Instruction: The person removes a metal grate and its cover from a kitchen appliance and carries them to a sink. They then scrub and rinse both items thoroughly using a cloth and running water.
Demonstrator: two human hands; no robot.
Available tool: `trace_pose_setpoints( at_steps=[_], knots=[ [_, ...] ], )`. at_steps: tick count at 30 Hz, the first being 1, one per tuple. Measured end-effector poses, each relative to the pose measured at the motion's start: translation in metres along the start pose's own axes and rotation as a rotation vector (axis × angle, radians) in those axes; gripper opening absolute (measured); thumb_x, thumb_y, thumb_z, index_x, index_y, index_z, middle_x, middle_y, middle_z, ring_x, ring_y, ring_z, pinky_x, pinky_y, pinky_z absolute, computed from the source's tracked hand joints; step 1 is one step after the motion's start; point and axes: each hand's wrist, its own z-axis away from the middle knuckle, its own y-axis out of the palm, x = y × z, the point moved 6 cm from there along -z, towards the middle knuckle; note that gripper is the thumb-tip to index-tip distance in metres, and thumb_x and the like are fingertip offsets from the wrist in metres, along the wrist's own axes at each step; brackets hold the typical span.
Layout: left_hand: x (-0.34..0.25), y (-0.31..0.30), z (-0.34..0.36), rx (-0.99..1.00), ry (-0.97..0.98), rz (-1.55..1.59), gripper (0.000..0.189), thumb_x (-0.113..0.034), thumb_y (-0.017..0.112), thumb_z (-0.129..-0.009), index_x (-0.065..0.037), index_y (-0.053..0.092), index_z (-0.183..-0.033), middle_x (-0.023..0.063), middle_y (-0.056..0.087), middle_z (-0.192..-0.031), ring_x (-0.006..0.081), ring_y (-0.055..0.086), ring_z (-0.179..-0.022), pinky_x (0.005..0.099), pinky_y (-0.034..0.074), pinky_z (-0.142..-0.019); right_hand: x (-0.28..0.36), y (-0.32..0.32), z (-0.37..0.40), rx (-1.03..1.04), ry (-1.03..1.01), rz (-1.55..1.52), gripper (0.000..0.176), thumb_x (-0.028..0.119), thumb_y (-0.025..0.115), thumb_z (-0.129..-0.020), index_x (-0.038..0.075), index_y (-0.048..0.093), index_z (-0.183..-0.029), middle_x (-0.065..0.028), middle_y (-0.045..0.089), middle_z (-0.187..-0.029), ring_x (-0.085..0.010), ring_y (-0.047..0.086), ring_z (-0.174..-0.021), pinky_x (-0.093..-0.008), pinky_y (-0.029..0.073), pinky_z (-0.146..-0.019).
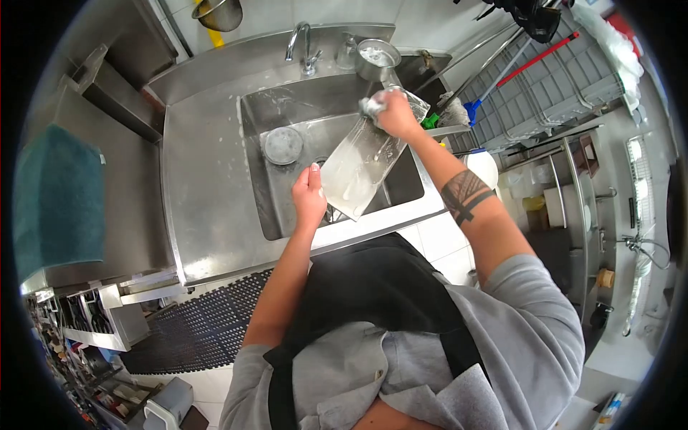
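Over the sink basin, my left hand (309, 193) grips the near left edge of a clear rectangular container (351, 172), which is tilted and streaked with white suds. My right hand (395, 115) is closed on a soapy sponge (373, 106) and presses it at the container's far end. Below and to the left, a round dish with suds (284, 145) lies in the steel sink (308, 107).
A tap (308, 51) stands behind the basin, with a metal pot of suds (377, 60) and a glass jar (346, 54) beside it. Brush and mop handles (530, 64) lean at the right. A green cloth (61, 201) hangs at the left.
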Motion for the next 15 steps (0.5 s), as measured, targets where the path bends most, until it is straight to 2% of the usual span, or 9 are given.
trace_pose_setpoints(
  at_steps=[1,2,5,7,10,11,13,14,15],
  knots=[
    [0.001,-0.001,-0.001,0.026,0.001,-0.019,0.045,-0.038,0.053,-0.109,0.002,0.064,-0.093,-0.0004,0.051,-0.072,0.0095,0.042,-0.071,0.0288,0.039,-0.065,-0.012,-0.005,0.002,-0.111,0.177,-0.225,0.025,0.020,0.069,-0.088,0.004,0.073,-0.107,-0.0239,0.069,-0.108,-0.0437,0.065,-0.105,-0.0460,0.050,-0.098],
    [-0.003,-0.004,0.000,0.013,-0.007,-0.017,0.045,-0.038,0.053,-0.109,0.002,0.064,-0.093,-0.0004,0.051,-0.072,0.0095,0.042,-0.071,0.0288,0.039,-0.065,-0.026,-0.016,0.007,-0.235,0.293,-0.325,0.026,0.012,0.068,-0.087,0.003,0.072,-0.111,-0.0249,0.069,-0.108,-0.0424,0.064,-0.107,-0.0435,0.050,-0.097],
    [-0.013,-0.007,-0.003,0.076,-0.017,-0.064,0.044,-0.038,0.055,-0.108,0.002,0.062,-0.090,-0.0009,0.046,-0.070,0.0093,0.041,-0.070,0.0294,0.038,-0.064,-0.029,-0.048,0.031,-0.314,0.352,-0.499,0.025,0.008,0.067,-0.086,0.001,0.069,-0.109,-0.0243,0.067,-0.109,-0.0425,0.063,-0.106,-0.0426,0.051,-0.094],
    [-0.008,-0.006,-0.008,0.083,-0.010,-0.066,0.044,-0.038,0.056,-0.108,0.001,0.059,-0.087,-0.0004,0.042,-0.069,0.0096,0.039,-0.069,0.0310,0.036,-0.062,0.012,-0.087,0.061,-0.403,-0.043,-0.089,0.025,0.001,0.066,-0.083,0.000,0.065,-0.109,-0.0224,0.065,-0.109,-0.0434,0.063,-0.103,-0.0431,0.052,-0.090],
    [-0.011,-0.007,-0.010,0.118,-0.027,-0.085,0.043,-0.038,0.057,-0.107,0.002,0.065,-0.092,0.0007,0.048,-0.070,0.0099,0.043,-0.070,0.0308,0.040,-0.064,0.042,-0.118,0.102,-0.494,-0.047,-0.011,0.028,-0.004,0.064,-0.081,0.001,0.062,-0.108,-0.0213,0.064,-0.110,-0.0440,0.063,-0.101,-0.0447,0.052,-0.089],
    [-0.014,-0.008,-0.009,0.127,-0.028,-0.091,0.043,-0.038,0.057,-0.107,0.002,0.065,-0.092,0.0007,0.048,-0.070,0.0099,0.043,-0.070,0.0308,0.040,-0.064,0.038,-0.114,0.110,-0.497,-0.036,-0.010,0.028,-0.004,0.064,-0.081,0.001,0.062,-0.108,-0.0213,0.064,-0.110,-0.0440,0.063,-0.101,-0.0447,0.052,-0.089],
    [-0.017,-0.006,-0.008,0.140,-0.054,-0.132,0.042,-0.038,0.059,-0.106,0.003,0.071,-0.107,0.0036,0.062,-0.077,0.0109,0.053,-0.075,0.0303,0.046,-0.071,0.025,-0.089,0.125,-0.324,-0.095,0.022,0.034,-0.006,0.063,-0.079,0.002,0.061,-0.112,-0.0213,0.064,-0.112,-0.0434,0.062,-0.105,-0.0448,0.052,-0.091],
    [-0.017,-0.004,-0.008,0.162,-0.047,-0.137,0.042,-0.038,0.059,-0.106,0.003,0.071,-0.107,0.0036,0.062,-0.077,0.0109,0.053,-0.075,0.0303,0.046,-0.071,0.019,-0.068,0.131,-0.209,-0.059,-0.098,0.042,-0.006,0.063,-0.077,0.005,0.062,-0.117,-0.0205,0.064,-0.114,-0.0429,0.060,-0.111,-0.0461,0.050,-0.095],
    [-0.016,-0.004,-0.009,0.174,-0.017,-0.162,0.043,-0.038,0.059,-0.105,0.003,0.070,-0.113,0.0061,0.067,-0.083,0.0119,0.058,-0.080,0.0301,0.048,-0.076,0.012,-0.038,0.135,-0.078,-0.045,-0.066,0.043,-0.005,0.065,-0.077,0.006,0.065,-0.118,-0.0191,0.066,-0.118,-0.0410,0.057,-0.121,-0.0468,0.049,-0.101]
  ],
)
